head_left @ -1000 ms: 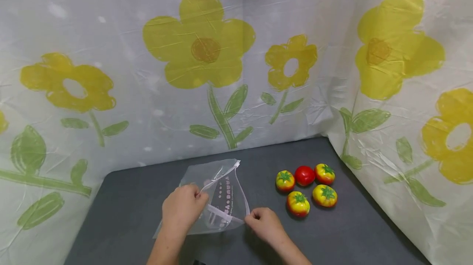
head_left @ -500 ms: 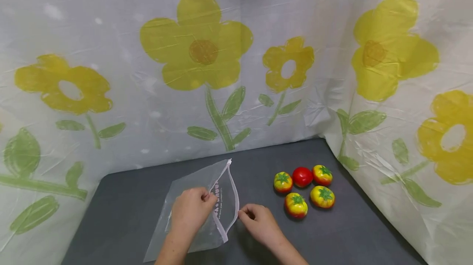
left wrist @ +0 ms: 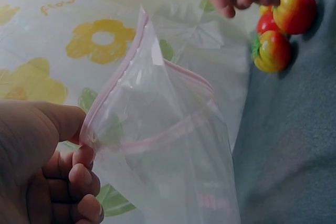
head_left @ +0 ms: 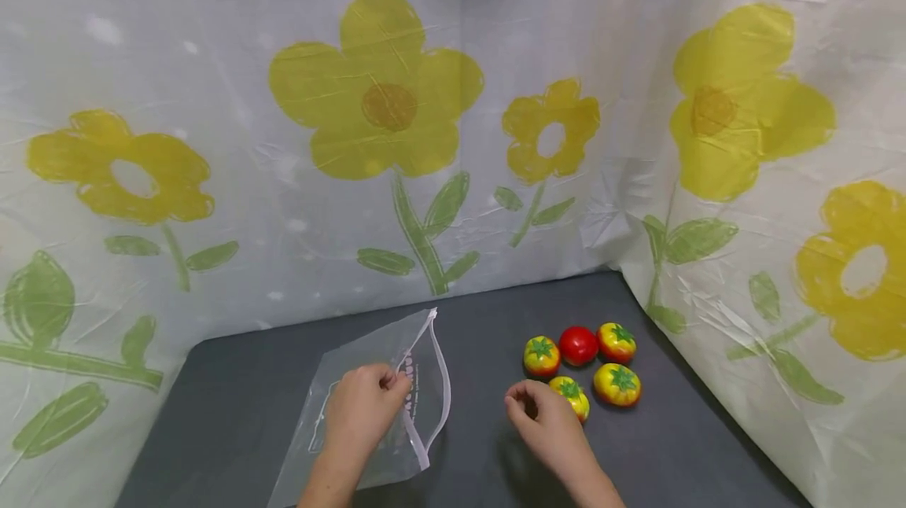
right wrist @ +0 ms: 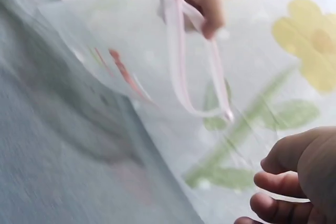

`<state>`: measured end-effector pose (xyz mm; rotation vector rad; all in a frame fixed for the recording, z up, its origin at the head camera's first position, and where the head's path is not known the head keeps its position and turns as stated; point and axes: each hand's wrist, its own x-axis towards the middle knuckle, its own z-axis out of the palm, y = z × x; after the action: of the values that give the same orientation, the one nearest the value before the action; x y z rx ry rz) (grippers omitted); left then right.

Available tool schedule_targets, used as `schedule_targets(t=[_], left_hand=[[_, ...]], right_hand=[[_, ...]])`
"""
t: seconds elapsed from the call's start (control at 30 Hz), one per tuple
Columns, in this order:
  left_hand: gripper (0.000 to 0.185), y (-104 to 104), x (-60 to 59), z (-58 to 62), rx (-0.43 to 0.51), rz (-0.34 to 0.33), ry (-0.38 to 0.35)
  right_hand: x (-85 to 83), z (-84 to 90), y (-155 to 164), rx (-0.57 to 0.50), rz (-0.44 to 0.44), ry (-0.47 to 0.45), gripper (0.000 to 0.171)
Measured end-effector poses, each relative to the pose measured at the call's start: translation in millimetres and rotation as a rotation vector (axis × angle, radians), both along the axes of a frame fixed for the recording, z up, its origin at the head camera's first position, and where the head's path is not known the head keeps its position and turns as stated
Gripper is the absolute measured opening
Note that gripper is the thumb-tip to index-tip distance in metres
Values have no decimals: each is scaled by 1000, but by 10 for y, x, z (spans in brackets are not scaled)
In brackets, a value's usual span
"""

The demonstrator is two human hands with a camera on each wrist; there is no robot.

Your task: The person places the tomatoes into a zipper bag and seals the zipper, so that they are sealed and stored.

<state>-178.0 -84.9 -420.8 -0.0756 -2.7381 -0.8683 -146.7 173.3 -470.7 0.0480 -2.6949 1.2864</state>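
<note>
My left hand [head_left: 364, 406] pinches the zip edge of a clear plastic zip bag [head_left: 389, 457], whose mouth gapes toward the right. In the left wrist view, thumb and forefinger grip the pink zip strip [left wrist: 107, 93], and the bag hangs below them. My right hand [head_left: 552, 425] is apart from the bag, its fingers loosely curled and holding nothing. It is beside the nearest red-and-yellow toy tomato [head_left: 572, 394] and partly hides it in the head view. In the right wrist view, a gap separates its fingertips [right wrist: 270, 179] from the bag.
Several more toy tomatoes lie grouped at the right of the dark table [head_left: 241, 406], one of them a plain red tomato [head_left: 578, 346]. A white cloth [head_left: 297, 241] printed with yellow flowers rises along the back and right edges.
The right hand has let go of the bag's edge and moved right toward the tomatoes. The left hand keeps hold of the bag, whose mouth has shifted slightly left.
</note>
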Motion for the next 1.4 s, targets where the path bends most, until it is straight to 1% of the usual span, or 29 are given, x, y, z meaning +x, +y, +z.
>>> schedule_targets(t=[0.13,0.2,0.4,0.5,0.6,0.77,0.93,1.07,1.2,1.4], left_hand=[[31,-20,10,2,11,-1,-8],[30,-32,15,0,12,0,-9],[29,-67,17,-2,-3,11,0],[28,-82,14,-2,4,7,3],[29,-100,9,-6,12,4,-3],[31,-136,16,-14,16,13,-29],[31,-157,31,-14,21,20,-36],[30,-165,39,-16,27,22,-41],[30,-170,46,-18,27,25,-46],[32,-178,32,-3,30,28,-41]], right_hand=[[26,-19,181,53,-108,25,11],[42,-41,267,81,-146,35,15],[82,-146,465,167,-206,55,29],[100,-190,534,193,-214,59,35],[114,-215,589,210,-210,41,39],[121,-235,651,245,-209,-41,45],[103,-270,685,269,-210,-122,52],[76,-321,691,283,-187,-167,60],[53,-382,688,290,-172,-173,65],[-11,-431,678,297,-183,-175,66]])
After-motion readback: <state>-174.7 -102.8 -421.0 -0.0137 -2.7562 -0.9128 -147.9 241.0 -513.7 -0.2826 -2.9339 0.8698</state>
